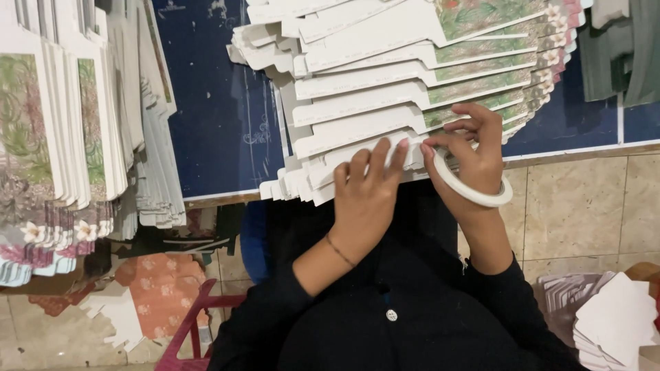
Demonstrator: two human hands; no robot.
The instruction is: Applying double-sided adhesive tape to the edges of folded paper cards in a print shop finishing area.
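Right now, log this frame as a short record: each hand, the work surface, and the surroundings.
left hand: left hand pressing flat on the lowest white flaps of the fanned card blanks
right hand: right hand fingertips on the same flap, tape roll looped around it
surface: dark blue board, blanks overlapping in a fan, floral print on their far ends
left side: upright stacks of printed cards
lower right: loose white blanks

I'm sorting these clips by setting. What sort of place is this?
Probably a small craft or packaging workshop. Fanned stacks of die-cut floral card blanks cover a dark blue worktable, more stacks lie alongside, and the right hand carries a tape roll.
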